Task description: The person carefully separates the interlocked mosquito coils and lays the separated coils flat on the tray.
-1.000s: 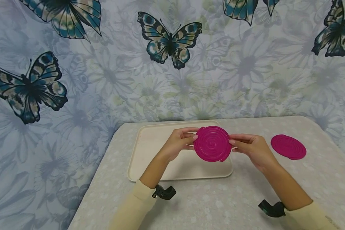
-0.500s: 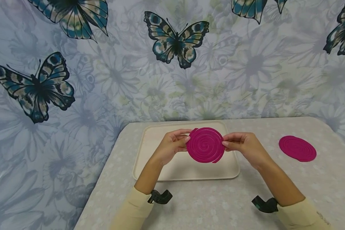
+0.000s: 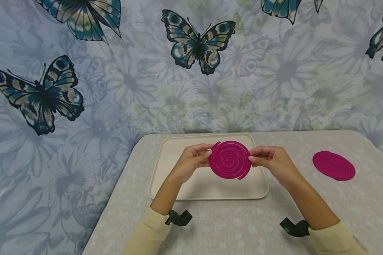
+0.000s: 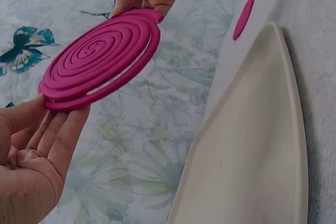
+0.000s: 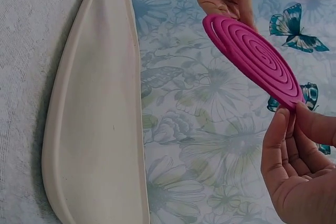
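Observation:
A flat magenta spiral coaster (image 3: 229, 160) is held up above the tray, its spiral face toward the head camera. My left hand (image 3: 189, 161) pinches its left edge between thumb and fingers. On the opposite edge, my right hand (image 3: 274, 163) pinches it with the thumb and fingertips. In the left wrist view, the coaster (image 4: 100, 59) shows a narrow gap between its outer coil and the rest. The right wrist view has the coaster (image 5: 254, 59) tilted between both hands. A second magenta spiral coaster (image 3: 333, 165) lies on the table to the right.
A cream rectangular tray (image 3: 217, 193) lies on the table (image 3: 229, 226) beneath the hands. Behind the table's far edge hangs a floral backdrop (image 3: 131, 88) printed with butterflies. Dark devices (image 3: 179, 218) are strapped at both wrists.
A second ago the hands and coaster stood further right over the tray; they have shifted left relative to it, still gripping both edges. The head view has also turned slightly. The second coaster stays put.

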The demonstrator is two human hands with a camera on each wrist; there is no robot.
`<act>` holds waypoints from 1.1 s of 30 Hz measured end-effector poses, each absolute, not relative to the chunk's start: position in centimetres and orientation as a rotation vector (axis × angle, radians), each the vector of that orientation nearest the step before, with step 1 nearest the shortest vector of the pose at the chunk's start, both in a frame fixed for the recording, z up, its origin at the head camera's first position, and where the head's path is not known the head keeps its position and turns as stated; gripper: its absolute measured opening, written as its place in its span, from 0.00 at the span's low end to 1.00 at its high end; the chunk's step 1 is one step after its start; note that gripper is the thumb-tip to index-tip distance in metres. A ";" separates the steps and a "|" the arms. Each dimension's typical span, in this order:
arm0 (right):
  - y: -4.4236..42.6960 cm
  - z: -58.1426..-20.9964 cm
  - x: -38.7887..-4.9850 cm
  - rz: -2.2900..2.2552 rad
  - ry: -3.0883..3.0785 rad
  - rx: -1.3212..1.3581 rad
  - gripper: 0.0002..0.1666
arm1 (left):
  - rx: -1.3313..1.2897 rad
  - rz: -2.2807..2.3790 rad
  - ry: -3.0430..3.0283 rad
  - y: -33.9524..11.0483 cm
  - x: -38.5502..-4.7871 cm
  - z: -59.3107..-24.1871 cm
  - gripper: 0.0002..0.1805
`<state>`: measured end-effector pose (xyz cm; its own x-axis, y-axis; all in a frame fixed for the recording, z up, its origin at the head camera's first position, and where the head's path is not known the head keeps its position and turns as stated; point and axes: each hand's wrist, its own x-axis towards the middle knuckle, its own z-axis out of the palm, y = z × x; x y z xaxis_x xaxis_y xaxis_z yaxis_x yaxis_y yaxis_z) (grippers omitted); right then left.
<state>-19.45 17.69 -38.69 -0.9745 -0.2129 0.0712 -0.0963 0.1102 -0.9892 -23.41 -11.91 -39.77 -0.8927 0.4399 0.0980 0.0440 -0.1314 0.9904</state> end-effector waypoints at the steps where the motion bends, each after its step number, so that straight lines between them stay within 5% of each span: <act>1: 17.7 -38.7 -19.5 -2.014 2.274 -0.315 0.21 | 0.547 2.104 1.882 -11.9 -23.4 -39.8 0.17; 33: 17.0 -37.3 -17.9 -2.034 2.393 -0.232 0.19 | 0.581 2.108 2.023 -11.3 -23.2 -39.9 0.15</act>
